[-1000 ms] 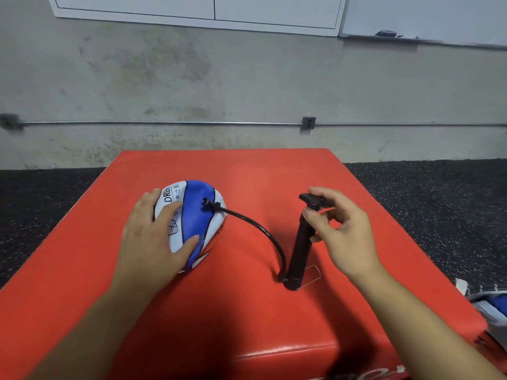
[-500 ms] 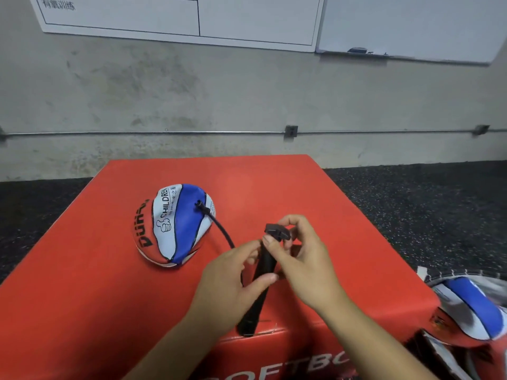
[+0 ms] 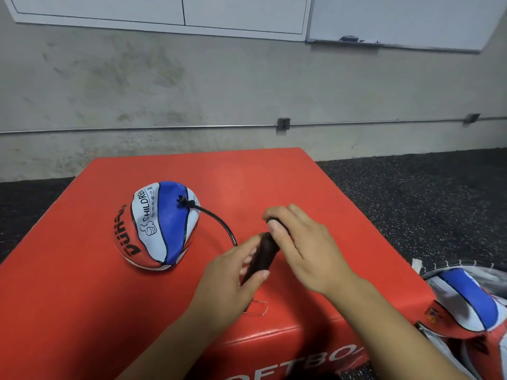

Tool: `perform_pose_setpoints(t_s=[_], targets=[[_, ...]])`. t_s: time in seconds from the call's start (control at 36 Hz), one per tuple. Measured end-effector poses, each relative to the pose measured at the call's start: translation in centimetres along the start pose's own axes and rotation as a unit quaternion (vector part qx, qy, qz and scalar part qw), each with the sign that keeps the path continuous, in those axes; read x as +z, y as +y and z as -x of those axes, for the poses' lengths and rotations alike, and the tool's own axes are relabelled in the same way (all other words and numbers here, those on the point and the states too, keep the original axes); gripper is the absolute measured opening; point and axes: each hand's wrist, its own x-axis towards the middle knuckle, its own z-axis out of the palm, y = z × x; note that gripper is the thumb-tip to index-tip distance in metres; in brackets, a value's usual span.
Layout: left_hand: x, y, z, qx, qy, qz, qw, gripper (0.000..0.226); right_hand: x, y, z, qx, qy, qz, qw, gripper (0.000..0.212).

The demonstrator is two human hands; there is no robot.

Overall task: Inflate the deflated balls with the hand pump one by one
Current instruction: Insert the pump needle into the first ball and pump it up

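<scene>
A deflated red, white and blue ball (image 3: 156,226) lies on the red soft box (image 3: 82,297), left of centre. A black hose (image 3: 219,223) runs from the valve on its blue panel to the black hand pump (image 3: 263,253), which stands tilted near the box's front edge. My left hand (image 3: 227,283) grips the pump's barrel from the left. My right hand (image 3: 301,248) is curled over the handle at the pump's top, hiding most of it. The pump's base is hidden behind my left hand.
More deflated balls (image 3: 466,300) of the same colours lie in a mesh bag on the floor at the lower right. A thin wire foot loop (image 3: 258,308) lies on the box by the pump. Dark rubber flooring surrounds the box; a concrete wall stands behind.
My left hand left the ball and moved right to take the pump's barrel. My right hand closed over the handle and pushed it down. The pump came nearer the front edge.
</scene>
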Motion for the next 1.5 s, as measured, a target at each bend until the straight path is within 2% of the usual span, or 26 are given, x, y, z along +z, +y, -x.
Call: perform_pose_setpoints(t_s=[0.17, 0.33, 0.42, 0.64, 1.0, 1.22, 1.33, 1.5], targets=[[0.7, -0.2, -0.4, -0.018, -0.017, -0.019, 1.0, 0.067, -0.5, 1.7, -0.2, 0.025, 0.049, -0.038, 0.998, 0.032], [0.7, 0.0, -0.3, -0.019, -0.043, -0.036, 0.998, 0.063, -5.2, 1.6, -1.6, 0.064, 0.229, -0.12, 0.964, 0.025], [0.7, 0.0, -0.3, -0.02, -0.051, -0.043, 0.998, 0.062, -6.9, 1.8, -1.8, 0.094, 0.272, -0.153, 0.946, 0.027], [0.6, -0.1, -0.4, -0.036, -0.052, -0.039, 0.997, 0.063, -5.4, 1.6, -2.2, 0.113, 0.257, -0.109, 0.954, 0.031], [1.2, -0.1, -0.5, -0.028, -0.031, -0.047, 0.998, 0.063, 0.8, 0.6, 1.0, 0.124, 0.077, -0.029, 0.989, 0.039], [0.5, -0.1, 0.0, -0.034, -0.03, -0.033, 0.998, 0.056, 0.8, -0.7, 1.1, 0.084, 0.047, 0.011, 0.995, 0.041], [0.2, -0.3, 0.3, -0.019, -0.025, -0.022, 0.999, 0.057, -0.8, -1.3, 0.2, 0.066, 0.1, 0.019, 0.993, 0.036], [-0.4, 0.3, 1.2, 0.003, -0.034, 0.01, 0.999, 0.067, -5.3, -2.2, -1.0, 0.052, 0.27, -0.074, 0.959, 0.035]])
